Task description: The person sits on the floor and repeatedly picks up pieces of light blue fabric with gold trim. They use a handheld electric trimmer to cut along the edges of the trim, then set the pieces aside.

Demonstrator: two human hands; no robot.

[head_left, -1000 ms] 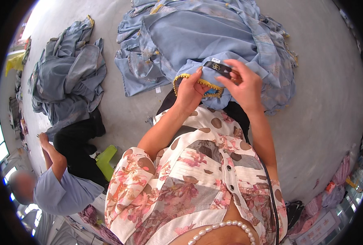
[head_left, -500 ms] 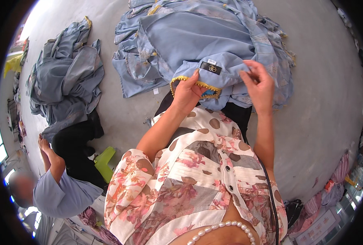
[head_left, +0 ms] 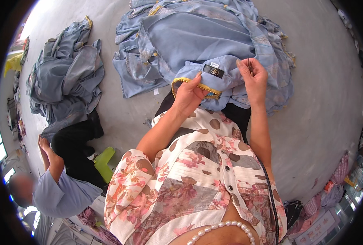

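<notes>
A light blue garment lies across my lap, its neckline edged with yellow beaded trim. My left hand is closed on that edge, thumb on top of the cloth. Just right of the thumb, a black label with a small white tag is attached inside the neck. My right hand is pinched at the garment's right side; something thin and dark shows between its fingertips, too small to name.
A large heap of blue garments with yellow edging spreads ahead on the grey floor. Another blue pile lies left, before a seated person beside a green stool. A small white tag lies near the heap.
My right hand has shifted slightly left and up, and its fingers have closed more. The garment's neck with the label has moved slightly right and down under my left hand.
</notes>
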